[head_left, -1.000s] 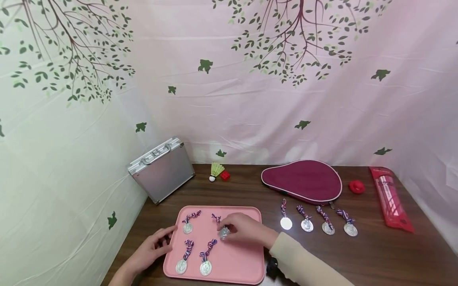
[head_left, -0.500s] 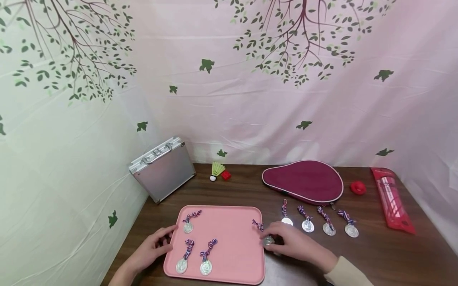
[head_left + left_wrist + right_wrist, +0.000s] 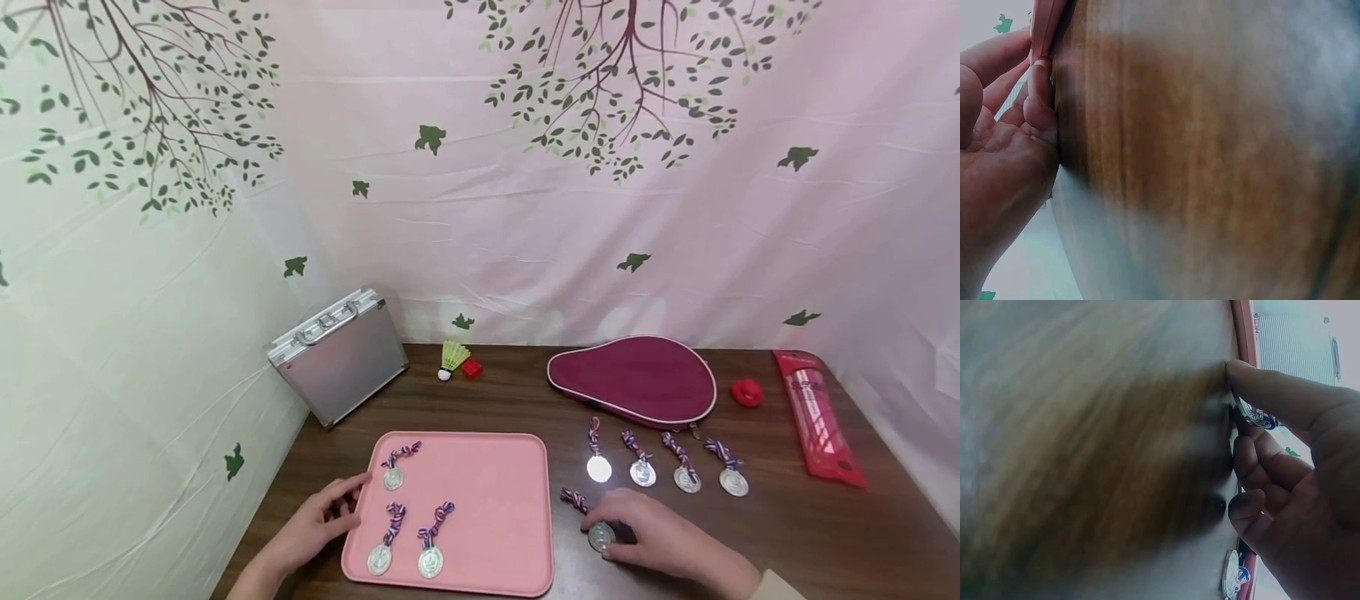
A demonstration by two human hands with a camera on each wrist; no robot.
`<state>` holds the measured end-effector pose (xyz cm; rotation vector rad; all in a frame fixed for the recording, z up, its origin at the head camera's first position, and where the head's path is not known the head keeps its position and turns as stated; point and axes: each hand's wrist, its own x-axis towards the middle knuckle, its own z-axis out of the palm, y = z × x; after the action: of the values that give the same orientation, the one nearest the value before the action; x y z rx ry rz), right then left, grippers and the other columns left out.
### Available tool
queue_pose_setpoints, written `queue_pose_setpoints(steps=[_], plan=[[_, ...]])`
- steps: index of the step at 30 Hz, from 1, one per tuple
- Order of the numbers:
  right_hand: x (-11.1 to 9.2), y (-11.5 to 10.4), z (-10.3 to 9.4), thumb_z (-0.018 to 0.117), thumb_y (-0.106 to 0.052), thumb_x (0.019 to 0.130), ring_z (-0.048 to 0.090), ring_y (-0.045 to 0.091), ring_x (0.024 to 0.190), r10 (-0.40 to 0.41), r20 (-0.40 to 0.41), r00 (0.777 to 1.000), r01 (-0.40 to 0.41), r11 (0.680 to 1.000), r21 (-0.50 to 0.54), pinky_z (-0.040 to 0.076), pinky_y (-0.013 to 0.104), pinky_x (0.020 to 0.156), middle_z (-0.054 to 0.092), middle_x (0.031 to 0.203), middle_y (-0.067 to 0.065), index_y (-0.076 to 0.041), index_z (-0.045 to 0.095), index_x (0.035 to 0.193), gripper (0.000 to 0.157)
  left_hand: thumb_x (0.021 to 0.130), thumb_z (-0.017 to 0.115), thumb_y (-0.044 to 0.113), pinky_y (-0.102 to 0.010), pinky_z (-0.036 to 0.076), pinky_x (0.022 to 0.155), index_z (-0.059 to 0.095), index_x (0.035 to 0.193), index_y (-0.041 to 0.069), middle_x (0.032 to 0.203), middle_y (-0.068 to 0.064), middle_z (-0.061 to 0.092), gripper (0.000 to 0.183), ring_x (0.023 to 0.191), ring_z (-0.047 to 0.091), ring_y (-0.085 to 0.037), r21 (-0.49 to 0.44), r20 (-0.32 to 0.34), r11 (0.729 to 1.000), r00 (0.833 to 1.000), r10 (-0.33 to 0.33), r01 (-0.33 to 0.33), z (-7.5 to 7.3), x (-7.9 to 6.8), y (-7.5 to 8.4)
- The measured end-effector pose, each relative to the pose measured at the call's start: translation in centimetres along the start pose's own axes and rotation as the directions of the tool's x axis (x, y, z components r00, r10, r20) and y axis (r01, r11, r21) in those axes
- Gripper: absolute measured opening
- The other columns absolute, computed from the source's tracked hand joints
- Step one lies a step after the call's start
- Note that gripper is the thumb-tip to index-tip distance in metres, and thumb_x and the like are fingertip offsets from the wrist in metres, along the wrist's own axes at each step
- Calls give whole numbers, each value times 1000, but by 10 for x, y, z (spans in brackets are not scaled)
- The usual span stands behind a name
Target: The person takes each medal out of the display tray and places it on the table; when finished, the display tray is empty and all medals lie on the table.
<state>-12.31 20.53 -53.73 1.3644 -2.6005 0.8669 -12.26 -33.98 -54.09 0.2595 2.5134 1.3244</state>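
A silver medal (image 3: 602, 536) with a knotted red, white and blue ribbon (image 3: 574, 499) is at the table surface, just right of the pink tray. My right hand (image 3: 643, 533) pinches the medal's disc between thumb and fingers; in the right wrist view the medal (image 3: 1249, 414) shows edge-on beside the thumb. My left hand (image 3: 324, 517) holds the left rim of the tray (image 3: 495, 587), its fingers curled; in the left wrist view the fingertips meet the tray's edge (image 3: 1046, 24). Three medals lie on the tray, one at the back left (image 3: 393, 478) and two along the front.
Behind my right hand, several medals (image 3: 642, 472) lie in a row. Farther back are a maroon paddle case (image 3: 637, 379), a red ring-like thing (image 3: 747, 392) and a red packet (image 3: 819, 417). A silver case (image 3: 345, 358), a shuttlecock (image 3: 452, 360) and a red block (image 3: 472, 367) stand at back left.
My right hand has carried the medal from the tray's back middle rightward over the rim to the table, its ribbon trailing. My left hand has stayed at the tray's rim.
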Motion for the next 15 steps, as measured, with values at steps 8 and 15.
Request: queue_pose_setpoints(steps=[8,15], plan=[[-2,1,2,83,-28,71,47,-1,88,-27,-57,998,26,1000,-7,33,10,76,52,95,-14,-30,70,107,39,88,67,18,-27,41,68,49,139,20,111,-10,51,53,86,50,-19,3,-5,1000,1000,14,-14,0,-1,-1],[0,-3,0,81,-36,73,43,-3,85,40,-35,999,-42,999,-34,37,14,71,49,93,-15,-32,69,110,39,89,67,20,-27,41,68,49,139,21,111,-9,50,53,87,50,-19,1,-6,1000,1000,0,0,0,-1,-1]])
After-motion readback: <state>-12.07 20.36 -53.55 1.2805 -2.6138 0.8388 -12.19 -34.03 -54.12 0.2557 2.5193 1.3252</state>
